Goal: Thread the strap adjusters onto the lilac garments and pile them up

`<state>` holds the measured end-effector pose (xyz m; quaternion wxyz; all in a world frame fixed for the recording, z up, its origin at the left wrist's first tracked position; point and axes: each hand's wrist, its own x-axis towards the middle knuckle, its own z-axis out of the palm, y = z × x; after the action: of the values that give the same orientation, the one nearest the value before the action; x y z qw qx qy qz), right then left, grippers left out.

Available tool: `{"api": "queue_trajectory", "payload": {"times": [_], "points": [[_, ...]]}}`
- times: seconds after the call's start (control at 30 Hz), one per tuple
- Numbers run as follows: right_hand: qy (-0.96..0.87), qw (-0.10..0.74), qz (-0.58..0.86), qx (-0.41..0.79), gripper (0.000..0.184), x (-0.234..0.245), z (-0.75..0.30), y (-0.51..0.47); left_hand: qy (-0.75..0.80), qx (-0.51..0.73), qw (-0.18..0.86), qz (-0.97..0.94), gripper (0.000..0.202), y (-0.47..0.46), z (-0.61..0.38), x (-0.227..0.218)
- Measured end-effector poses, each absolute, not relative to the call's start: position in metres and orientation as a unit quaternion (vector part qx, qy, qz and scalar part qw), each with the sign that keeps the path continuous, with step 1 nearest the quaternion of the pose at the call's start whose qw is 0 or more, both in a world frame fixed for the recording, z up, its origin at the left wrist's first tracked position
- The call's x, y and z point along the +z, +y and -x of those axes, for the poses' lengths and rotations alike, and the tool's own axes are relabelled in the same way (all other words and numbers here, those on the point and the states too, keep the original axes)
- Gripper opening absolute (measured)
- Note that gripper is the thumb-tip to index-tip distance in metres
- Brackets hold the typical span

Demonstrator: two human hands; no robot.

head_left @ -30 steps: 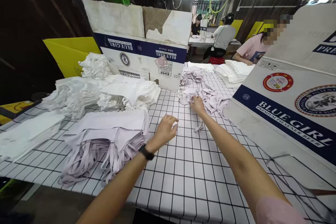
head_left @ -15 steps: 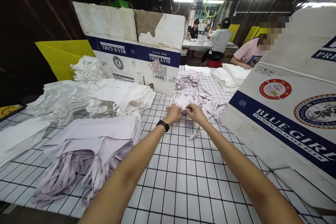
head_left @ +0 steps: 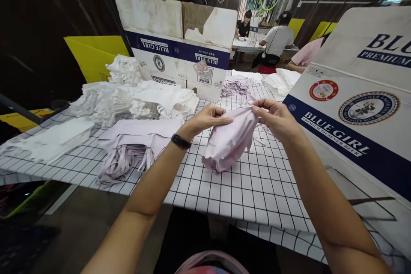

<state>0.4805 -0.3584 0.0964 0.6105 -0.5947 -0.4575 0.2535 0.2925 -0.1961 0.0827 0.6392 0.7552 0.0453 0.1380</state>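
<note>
A pale lilac fabric piece (head_left: 229, 139) with a wavy lower edge hangs above the checked tablecloth (head_left: 199, 188). My left hand (head_left: 205, 120), with a dark band on its wrist, pinches the upper left edge. At the upper right corner, the thumb and fingers of my right hand (head_left: 275, 117) are closed on the same fabric. To the left of my left forearm lies a neat stack of lilac pieces (head_left: 141, 130), its straps trailing toward the front edge. More lilac fabric (head_left: 237, 85) is heaped beyond my hands.
White fabric piles (head_left: 109, 100) cover the table's left side. A white and blue carton (head_left: 180, 58) stands behind them, and another carton (head_left: 349, 111) rises close by my right arm. A co-worker's pink sleeve (head_left: 306, 53) shows behind it; two more people sit at a far table.
Both hands have come back toward me and up, bringing the lilac piece off the heap so it hangs between them. The view has tilted down, showing the table's front edge.
</note>
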Motion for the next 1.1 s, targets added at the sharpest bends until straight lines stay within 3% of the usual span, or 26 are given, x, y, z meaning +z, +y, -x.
{"api": "queue_trajectory", "payload": {"times": [0.63,0.8,0.9,1.0,1.1], "points": [[-0.348,0.579,0.654,0.341,0.039,0.107,-0.472,-0.443,0.024,0.104,0.725,-0.680,0.037,-0.230,-0.252,0.085],[-0.378,0.557,0.680,0.291,0.034,0.084,-0.472,-0.443,0.030,0.084,0.776,-0.624,0.039,-0.245,-0.257,0.090],[-0.411,0.539,0.708,0.199,0.030,0.065,-0.453,-0.442,0.024,0.095,0.809,-0.580,0.037,-0.256,-0.264,0.086],[-0.411,0.573,0.697,0.131,0.025,0.051,-0.419,-0.448,0.024,0.122,0.835,-0.536,0.035,-0.264,-0.273,0.077],[-0.374,0.619,0.668,0.178,0.027,0.035,-0.388,-0.457,0.021,0.158,0.856,-0.492,0.034,-0.269,-0.278,0.069]]}}
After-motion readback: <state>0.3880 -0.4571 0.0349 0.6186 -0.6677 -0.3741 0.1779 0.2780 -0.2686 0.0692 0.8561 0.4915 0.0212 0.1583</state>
